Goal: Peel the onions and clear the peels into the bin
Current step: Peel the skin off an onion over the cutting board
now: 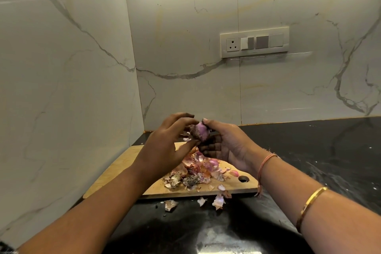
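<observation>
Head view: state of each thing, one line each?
Onion: held up in both hands, partly peeled.
Left hand: fingers on the onion.
Right hand: gripping the onion.
Peels: piled on the board, a few on the counter.
Cutting board: flat on the counter.
Counter: dark, speckled with bits.

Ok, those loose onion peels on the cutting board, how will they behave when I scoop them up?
The onion peels look thin and curled, so probably light, flimsy and crumbly. Some already lie off the cutting board on the dark counter, so they likely scatter easily.
</observation>
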`<state>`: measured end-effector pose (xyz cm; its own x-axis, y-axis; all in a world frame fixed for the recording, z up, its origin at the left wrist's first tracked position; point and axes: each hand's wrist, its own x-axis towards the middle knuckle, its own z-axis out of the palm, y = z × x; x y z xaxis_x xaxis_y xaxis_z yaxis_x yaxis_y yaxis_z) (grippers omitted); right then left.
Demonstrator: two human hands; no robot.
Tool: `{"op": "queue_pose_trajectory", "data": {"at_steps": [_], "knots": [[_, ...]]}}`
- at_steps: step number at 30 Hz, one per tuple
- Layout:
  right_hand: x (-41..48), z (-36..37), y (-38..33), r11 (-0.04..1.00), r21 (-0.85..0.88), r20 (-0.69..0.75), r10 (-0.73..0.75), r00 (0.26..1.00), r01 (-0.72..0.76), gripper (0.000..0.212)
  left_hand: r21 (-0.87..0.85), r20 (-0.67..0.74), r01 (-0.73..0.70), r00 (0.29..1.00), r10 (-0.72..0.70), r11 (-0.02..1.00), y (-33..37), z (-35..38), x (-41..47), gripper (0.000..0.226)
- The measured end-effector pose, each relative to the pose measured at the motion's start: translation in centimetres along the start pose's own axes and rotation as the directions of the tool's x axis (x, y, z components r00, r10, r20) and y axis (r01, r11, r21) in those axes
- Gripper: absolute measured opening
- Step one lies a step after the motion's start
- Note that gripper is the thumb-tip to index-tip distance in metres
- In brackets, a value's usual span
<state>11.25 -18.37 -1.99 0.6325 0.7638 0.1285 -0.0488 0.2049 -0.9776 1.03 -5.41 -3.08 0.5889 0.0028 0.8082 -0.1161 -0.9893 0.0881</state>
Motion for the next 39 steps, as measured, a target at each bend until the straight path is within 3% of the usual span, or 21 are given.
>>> {"op": "queue_pose_trajectory", "data": {"at_steps": [2, 11, 16, 21, 26, 31, 39], "knots": [[0.02, 0.05, 0.07, 1.0, -0.005, 0.006, 0.006, 1.0, -0.006, 0.036, 0.012, 0.016, -0.012, 1.0, 0.011, 1.0, -0.04, -0.12, 0.06, 0.041], [-0.04, 0.05, -0.14, 0.999, 0.005, -0.013, 0.034, 0.999, -0.034, 0.032, 0.053, 0.026, -0.089, 0.996, 0.088, 0.995, 0.23, -0.19, 0.06, 0.02], [-0.05, 0.03, -0.14, 0.998, -0.011, -0.025, 0.067, 0.997, -0.067, 0.032, 0.085, 0.042, -0.109, 0.994, 0.105, 0.99, 0.09, -0.22, 0.22, 0.036], [-0.05, -0.07, -0.12, 0.994, -0.038, -0.047, 0.098, 0.994, -0.1, 0.03, 0.137, 0.075, -0.209, 0.977, 0.2, 0.968, 0.4, -0.4, 0.22, 0.032], [-0.11, -0.1, -0.19, 0.992, -0.049, -0.059, 0.117, 0.991, -0.12, 0.03, 0.139, 0.103, -0.218, 0.973, 0.205, 0.966, 0.41, -0.46, 0.24, 0.026], [-0.17, 0.03, -0.24, 0.988, -0.097, -0.069, 0.111, 0.991, -0.117, 0.028, 0.174, 0.149, -0.238, 0.965, 0.213, 0.955, 0.23, -0.53, 0.25, 0.051], [-0.14, 0.07, -0.25, 0.983, -0.146, -0.1, 0.1, 0.99, -0.114, 0.03, 0.186, 0.136, -0.232, 0.968, 0.209, 0.955, 0.21, -0.19, 0.17, 0.047]]}}
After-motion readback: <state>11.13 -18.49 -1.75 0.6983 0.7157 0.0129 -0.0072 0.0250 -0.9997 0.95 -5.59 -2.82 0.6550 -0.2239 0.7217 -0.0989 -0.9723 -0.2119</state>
